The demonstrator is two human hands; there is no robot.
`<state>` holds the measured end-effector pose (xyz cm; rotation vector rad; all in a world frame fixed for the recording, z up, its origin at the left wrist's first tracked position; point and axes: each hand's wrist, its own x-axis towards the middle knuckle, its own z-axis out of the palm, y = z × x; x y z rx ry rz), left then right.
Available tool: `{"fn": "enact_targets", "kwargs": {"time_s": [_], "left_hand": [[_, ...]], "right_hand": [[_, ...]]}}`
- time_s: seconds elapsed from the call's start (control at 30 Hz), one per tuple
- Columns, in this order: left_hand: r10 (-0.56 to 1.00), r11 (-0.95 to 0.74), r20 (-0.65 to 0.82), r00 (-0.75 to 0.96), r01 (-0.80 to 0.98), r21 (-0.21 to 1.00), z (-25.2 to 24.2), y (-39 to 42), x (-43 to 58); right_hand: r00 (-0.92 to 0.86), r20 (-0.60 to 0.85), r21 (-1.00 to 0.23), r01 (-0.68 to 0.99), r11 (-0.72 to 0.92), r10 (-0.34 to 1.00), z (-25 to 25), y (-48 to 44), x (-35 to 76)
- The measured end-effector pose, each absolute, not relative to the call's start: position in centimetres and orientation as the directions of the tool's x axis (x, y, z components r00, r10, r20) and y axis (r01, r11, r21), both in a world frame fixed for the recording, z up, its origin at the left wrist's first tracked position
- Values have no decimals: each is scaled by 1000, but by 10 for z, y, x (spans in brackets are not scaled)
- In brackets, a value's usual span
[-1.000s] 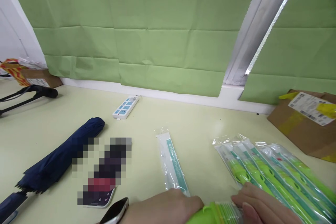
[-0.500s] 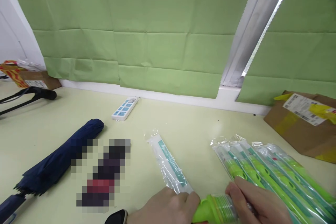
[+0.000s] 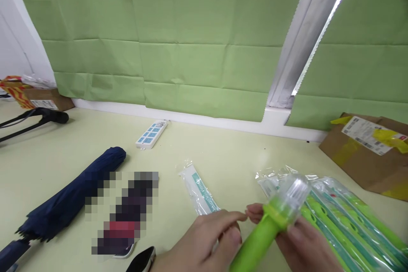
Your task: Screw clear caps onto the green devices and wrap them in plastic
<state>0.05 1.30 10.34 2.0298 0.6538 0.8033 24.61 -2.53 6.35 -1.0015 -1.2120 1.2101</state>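
A bright green tube with a clear, ridged cap (image 3: pixel 274 225) is tilted up towards the right, in the grip of my right hand (image 3: pixel 302 238), whose fingers wrap behind it below the cap. Just left of the tube is my left hand (image 3: pixel 207 242), thumb and forefinger bent close together; what they hold, if anything, is hidden. Beyond my left hand lies a clear wrapper with a white and teal strip (image 3: pixel 199 191), its near end hidden by the hand. Several wrapped green tubes (image 3: pixel 353 221) lie side by side at the right.
A folded navy umbrella (image 3: pixel 73 191) and a pixelated dark item (image 3: pixel 127 216) lie at the left. Behind them is a white box with blue labels (image 3: pixel 152 134). A cardboard box (image 3: pixel 366 153) stands at the right, another (image 3: pixel 47 97) at the far left.
The green tube has been raised and tipped so its clear cap points up. My left hand has come off the tube; my right hand now grips it from behind.
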Motion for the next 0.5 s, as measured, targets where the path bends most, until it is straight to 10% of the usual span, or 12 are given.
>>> {"fn": "enact_targets", "kwargs": {"time_s": [0.33,0.5], "left_hand": [[288,-824,112,951,187,535,93,45,-19],[331,-866,68,941,275,417,85,44,-18]], "right_hand": [[155,-165,-986,-61,-157,974,92,-25,229],[-46,-135,-991,-16,-136,990,103,-31,216]]}}
